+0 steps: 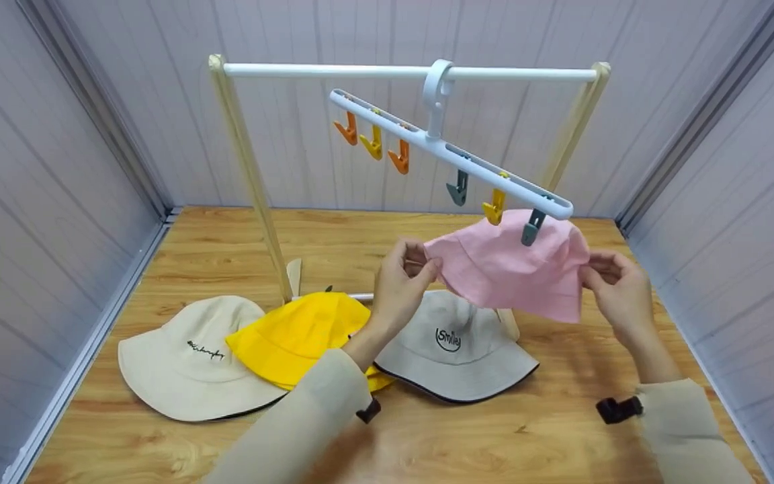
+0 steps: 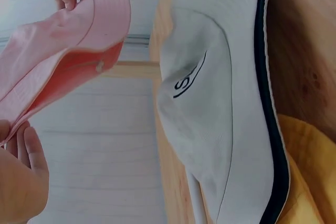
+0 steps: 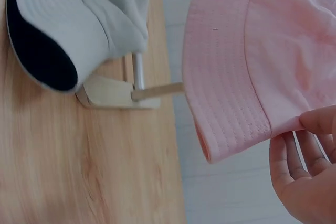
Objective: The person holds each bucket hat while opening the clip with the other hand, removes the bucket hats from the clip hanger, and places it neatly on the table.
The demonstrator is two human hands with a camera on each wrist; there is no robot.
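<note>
A pink bucket hat [image 1: 501, 269] is held up off the table between both hands, its crown upward and brim down. My left hand [image 1: 402, 282] pinches its left side at the brim. On the other side my right hand [image 1: 619, 289] pinches the hat's edge between thumb and fingers, also plain in the right wrist view. The white clip hanger [image 1: 451, 156] slants above, its right end over the hat's crown. A dark green clip [image 1: 532, 227] and a yellow clip [image 1: 494, 207] overlap the crown in the head view. In the left wrist view the pink hat's [image 2: 73, 35] underside shows.
The hanger hooks on a white rod [image 1: 333, 70] of a wooden stand [image 1: 252, 175]. A cream hat [image 1: 192, 363], a yellow hat [image 1: 299, 336] and a grey hat [image 1: 461, 376] with "smile" lettering lie on the wooden table [image 1: 548, 430]. Panel walls enclose the sides and back.
</note>
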